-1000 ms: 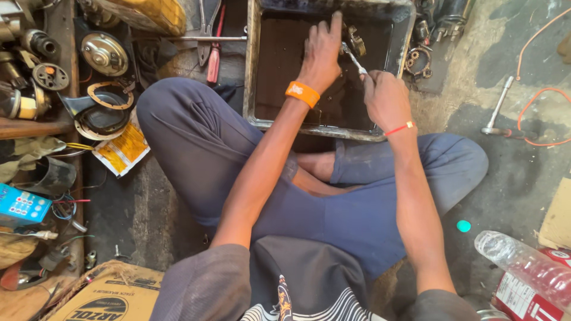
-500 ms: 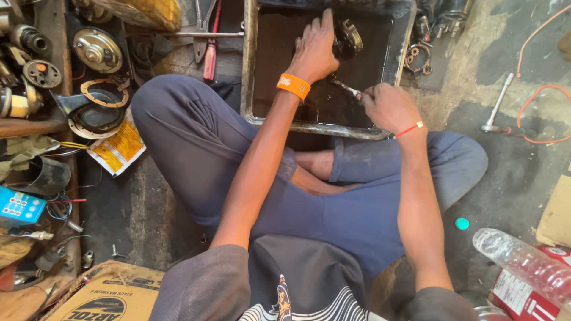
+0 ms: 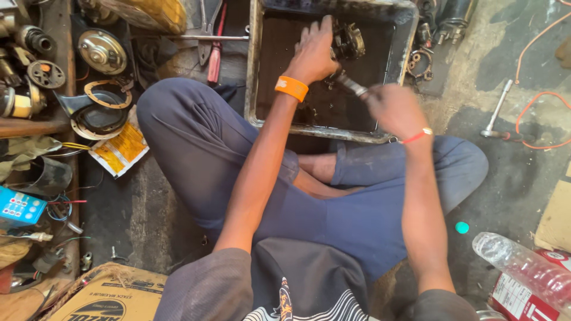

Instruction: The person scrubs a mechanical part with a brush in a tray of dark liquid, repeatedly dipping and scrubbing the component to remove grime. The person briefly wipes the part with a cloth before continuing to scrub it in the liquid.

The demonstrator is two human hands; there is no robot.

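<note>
Sitting cross-legged on a stained concrete floor, knees in dark blue trousers pressed close to the near rim of a battered rectangular metal tray (image 3: pixel 254 89), dented along its edges and black with oily grime inside. Left hand (image 3: pixel 313 52), orange wristband just behind it, spread and clamped over a dark, greasy, round mechanical part (image 3: pixel 348 40) at the far side of the tray, near the far rim. Right hand (image 3: pixel 392 110), red thread at the wrist, blurred but clenched around a slim metal tool (image 3: pixel 352 86), tip angled up toward the part, just beneath the left hand. Little free room inside the tray beyond its bare floor toward the left wall. Crowded to the left: red-handled pliers (image 3: pixel 214 56), a round grey metal cover (image 3: pixel 102 52), rings and a yellow packet (image 3: pixel 122 148). Further right, more open floor with a steel wrench (image 3: pixel 496 113), an orange cable (image 3: pixel 529 53) and, nearer, a clear ribbed plastic bottle (image 3: pixel 523 267).
</note>
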